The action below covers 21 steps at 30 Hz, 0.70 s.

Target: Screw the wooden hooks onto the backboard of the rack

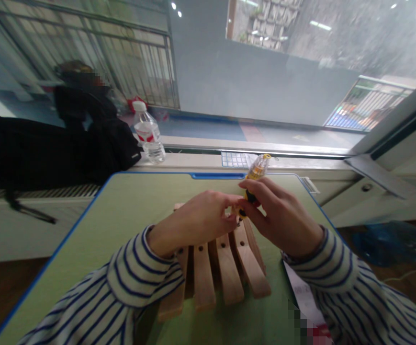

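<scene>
My right hand point(277, 211) is closed around a screwdriver point(257, 167) with a clear yellow and black handle. The tool leans, its handle end up and away from me and its tip down. My left hand point(202, 218) is closed in a pinch at the tip; what lies between its fingertips is too small to make out. Under both hands sits a wooden piece with several slats point(231, 275), like a small xylophone, spread towards me. Dark round screw heads or holes show on the slats. My left hand covers the far part of it.
A green table point(129, 201) with a blue rim carries the work. A printed paper point(303, 292) lies by my right forearm. On the windowsill stand a water bottle point(148, 134), a black bag point(50, 148) and a gridded sheet point(234, 159). The window glass rises behind.
</scene>
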Each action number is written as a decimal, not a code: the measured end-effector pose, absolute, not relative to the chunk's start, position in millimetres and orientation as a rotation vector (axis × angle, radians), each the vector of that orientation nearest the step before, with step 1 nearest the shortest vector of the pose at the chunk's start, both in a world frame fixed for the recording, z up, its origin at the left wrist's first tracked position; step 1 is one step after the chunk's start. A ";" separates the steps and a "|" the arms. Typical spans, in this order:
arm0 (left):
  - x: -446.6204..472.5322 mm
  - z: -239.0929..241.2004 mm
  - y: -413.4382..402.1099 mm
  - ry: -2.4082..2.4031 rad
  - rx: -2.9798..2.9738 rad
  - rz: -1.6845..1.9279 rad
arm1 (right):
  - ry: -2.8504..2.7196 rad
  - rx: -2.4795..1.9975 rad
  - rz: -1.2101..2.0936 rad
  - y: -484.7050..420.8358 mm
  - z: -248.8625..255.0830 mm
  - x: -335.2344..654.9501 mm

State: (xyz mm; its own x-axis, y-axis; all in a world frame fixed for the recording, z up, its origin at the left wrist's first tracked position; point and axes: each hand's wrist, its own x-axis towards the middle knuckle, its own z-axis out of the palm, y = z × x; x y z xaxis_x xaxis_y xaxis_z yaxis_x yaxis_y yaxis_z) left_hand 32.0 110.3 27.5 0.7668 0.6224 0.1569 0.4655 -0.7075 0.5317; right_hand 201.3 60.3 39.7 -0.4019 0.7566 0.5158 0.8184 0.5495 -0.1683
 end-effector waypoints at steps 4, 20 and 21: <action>32.3 31.4 110.3 0.735 2.479 0.571 | -2.244 -1.254 -0.136 60.6 40.0 201.1; 37.7 28.2 111.9 0.791 2.493 0.756 | -2.277 -1.225 -0.016 57.1 46.7 202.8; 37.8 27.7 112.1 0.788 2.494 0.751 | -2.282 -1.225 -0.010 57.4 46.9 203.2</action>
